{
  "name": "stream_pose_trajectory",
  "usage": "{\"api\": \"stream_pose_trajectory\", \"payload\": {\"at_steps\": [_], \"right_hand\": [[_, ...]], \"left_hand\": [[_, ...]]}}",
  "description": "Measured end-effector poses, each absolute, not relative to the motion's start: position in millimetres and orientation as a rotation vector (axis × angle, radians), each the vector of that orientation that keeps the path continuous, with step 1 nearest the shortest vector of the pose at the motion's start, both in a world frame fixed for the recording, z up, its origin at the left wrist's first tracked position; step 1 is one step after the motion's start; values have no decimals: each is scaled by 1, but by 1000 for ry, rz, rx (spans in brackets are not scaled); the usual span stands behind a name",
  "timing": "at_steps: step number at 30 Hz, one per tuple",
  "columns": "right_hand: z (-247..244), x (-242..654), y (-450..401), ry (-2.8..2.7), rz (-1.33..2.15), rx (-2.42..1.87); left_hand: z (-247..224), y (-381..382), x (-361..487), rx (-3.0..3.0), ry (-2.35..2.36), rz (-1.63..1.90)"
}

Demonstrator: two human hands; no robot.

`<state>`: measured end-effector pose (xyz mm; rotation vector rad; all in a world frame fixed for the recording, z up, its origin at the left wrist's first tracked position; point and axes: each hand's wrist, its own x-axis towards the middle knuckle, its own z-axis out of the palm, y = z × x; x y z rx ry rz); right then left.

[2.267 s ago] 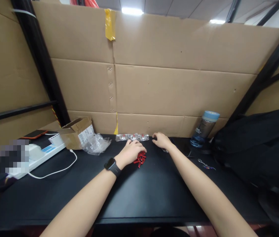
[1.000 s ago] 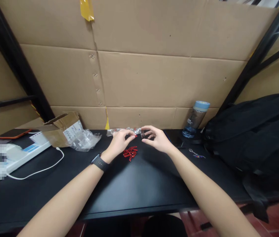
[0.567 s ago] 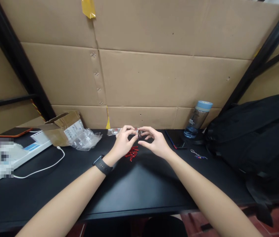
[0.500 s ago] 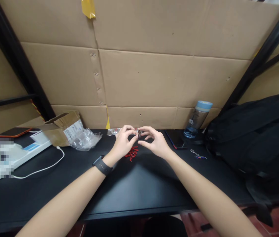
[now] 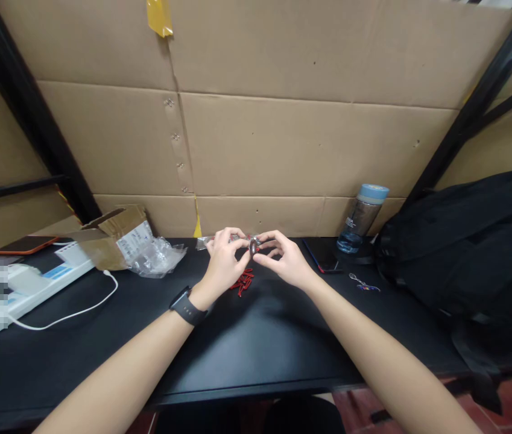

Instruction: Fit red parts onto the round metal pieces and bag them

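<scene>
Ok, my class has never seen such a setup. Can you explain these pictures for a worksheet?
No robot here: just a person's two bare hands. One camera, worn on the head, looks forward and down. The right hand holds a small dark round thing; the left hand, with a watch on its wrist, is close beside it; whether it grips too is hard to tell. Below, on the black table, is a pile of red cords. To the left are an open cardboard box and crumpled plastic; to the right, a water bottle, a phone and a black bag.
</scene>
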<state>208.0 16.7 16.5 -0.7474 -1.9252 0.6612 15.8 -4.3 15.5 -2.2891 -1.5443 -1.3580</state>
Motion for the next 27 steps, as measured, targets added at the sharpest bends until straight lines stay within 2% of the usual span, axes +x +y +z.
{"api": "stream_pose_trajectory", "payload": {"at_steps": [10,15,21,27], "right_hand": [[19,219,24,-2158,454,-765],[19,236,30,-2412,215,-893],[22,254,42,-2613,183,-943],[19,275,56,-2537,94,-1198]], "left_hand": [[14,-9,19,-2309,-1434,-1330],[16,-5,14,-2314,-1505,-1307],[4,5,7,-2473,-1464,-1091],[-12,20,-9,-2647,-1441,-748]]}}
